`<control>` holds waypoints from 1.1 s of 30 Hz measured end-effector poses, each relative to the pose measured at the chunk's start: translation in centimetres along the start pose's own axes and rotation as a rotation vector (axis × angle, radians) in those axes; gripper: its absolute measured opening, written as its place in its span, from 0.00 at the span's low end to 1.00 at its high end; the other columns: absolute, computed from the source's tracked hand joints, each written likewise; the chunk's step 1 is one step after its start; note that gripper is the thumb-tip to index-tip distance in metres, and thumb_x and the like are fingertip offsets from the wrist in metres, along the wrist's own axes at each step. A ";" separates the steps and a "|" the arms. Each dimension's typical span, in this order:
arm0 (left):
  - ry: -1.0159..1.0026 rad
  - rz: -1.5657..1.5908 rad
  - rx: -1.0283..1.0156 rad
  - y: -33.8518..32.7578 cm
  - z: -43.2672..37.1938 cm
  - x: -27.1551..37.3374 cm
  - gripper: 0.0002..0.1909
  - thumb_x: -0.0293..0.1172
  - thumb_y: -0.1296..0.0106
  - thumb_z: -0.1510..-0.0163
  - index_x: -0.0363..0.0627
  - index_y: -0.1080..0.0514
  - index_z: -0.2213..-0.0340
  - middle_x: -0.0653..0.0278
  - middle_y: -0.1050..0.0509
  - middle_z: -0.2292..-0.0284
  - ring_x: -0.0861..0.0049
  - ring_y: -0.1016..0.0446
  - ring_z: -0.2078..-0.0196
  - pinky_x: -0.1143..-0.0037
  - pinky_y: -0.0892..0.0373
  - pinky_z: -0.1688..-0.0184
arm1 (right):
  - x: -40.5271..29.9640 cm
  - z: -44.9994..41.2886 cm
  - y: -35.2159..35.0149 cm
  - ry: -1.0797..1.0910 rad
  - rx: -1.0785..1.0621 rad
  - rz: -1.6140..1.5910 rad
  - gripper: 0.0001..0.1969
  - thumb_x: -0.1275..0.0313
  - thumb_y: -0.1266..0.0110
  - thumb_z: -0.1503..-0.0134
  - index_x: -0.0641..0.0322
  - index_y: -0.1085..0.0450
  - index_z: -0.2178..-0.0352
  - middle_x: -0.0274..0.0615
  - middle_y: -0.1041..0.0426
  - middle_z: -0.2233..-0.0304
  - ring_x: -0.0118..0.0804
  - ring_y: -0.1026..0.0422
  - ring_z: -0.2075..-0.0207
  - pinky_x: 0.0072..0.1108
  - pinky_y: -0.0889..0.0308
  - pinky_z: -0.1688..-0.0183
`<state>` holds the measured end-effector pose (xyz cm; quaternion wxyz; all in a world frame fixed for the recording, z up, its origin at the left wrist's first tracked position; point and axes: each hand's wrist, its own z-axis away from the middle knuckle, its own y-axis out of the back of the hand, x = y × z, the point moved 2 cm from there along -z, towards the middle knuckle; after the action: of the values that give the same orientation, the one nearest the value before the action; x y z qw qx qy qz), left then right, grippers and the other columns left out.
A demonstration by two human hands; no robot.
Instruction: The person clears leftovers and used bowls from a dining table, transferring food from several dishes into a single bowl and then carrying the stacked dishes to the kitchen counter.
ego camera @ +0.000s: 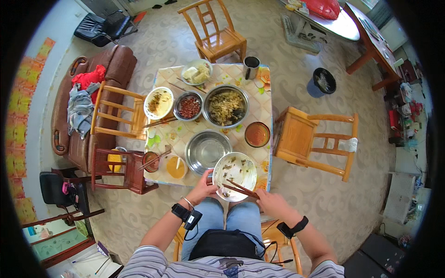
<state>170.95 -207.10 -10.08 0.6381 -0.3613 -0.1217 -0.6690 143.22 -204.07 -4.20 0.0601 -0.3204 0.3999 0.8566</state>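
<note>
My left hand (204, 188) grips the left rim of a white bowl (238, 166) with scraps of food inside, tilted at the near table edge. In my right hand (273, 201) is a pair of wooden chopsticks (240, 189), their tips over the bowl. Behind the bowl stands a steel basin (208, 151) with a shiny bare bottom. Farther back are a steel basin of cooked food (226, 104), a steel bowl of reddish-brown pieces (188, 106), a white bowl with dark food remains (159, 103) and a bowl of pale chunks (196, 72).
On the patterned tablecloth (174, 133) also stand a reddish bowl (257, 134), a steel mug (251, 67), a bowl of orange-yellow liquid (176, 167) and a bowl with chopsticks across it (151, 162). Wooden chairs (299, 139) surround the table; a bin (321, 82) stands at right.
</note>
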 end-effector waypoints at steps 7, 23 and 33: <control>-0.191 0.275 0.039 4.8 1.9 3.4 0.41 0.23 0.46 0.53 0.48 0.55 0.41 0.63 0.39 0.48 0.72 0.34 0.49 0.70 0.31 0.53 | -7.6 -4.5 3.2 0.283 0.081 0.331 0.24 0.74 0.53 0.49 0.64 0.46 0.50 0.47 0.34 0.71 0.45 0.28 0.79 0.31 0.33 0.79; -0.200 0.324 0.010 15.0 1.3 11.1 0.30 0.28 0.50 0.48 0.47 0.46 0.45 0.64 0.33 0.54 0.77 0.30 0.56 0.73 0.28 0.58 | -14.2 -16.5 6.2 0.278 0.228 0.344 0.32 0.79 0.55 0.52 0.57 0.51 0.44 0.47 0.35 0.68 0.46 0.28 0.74 0.32 0.32 0.76; -0.172 0.255 -0.063 15.6 -0.4 14.4 0.31 0.28 0.51 0.48 0.46 0.47 0.44 0.65 0.33 0.54 0.78 0.29 0.57 0.75 0.27 0.59 | -11.3 -21.2 7.4 0.132 0.344 0.334 0.33 0.78 0.57 0.50 0.52 0.53 0.42 0.48 0.36 0.66 0.46 0.29 0.71 0.32 0.32 0.74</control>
<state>186.59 -220.81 -5.84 0.6934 -0.4496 -0.1081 -0.5526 160.09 -222.68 -2.74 -0.0550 -0.2902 0.5903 0.7512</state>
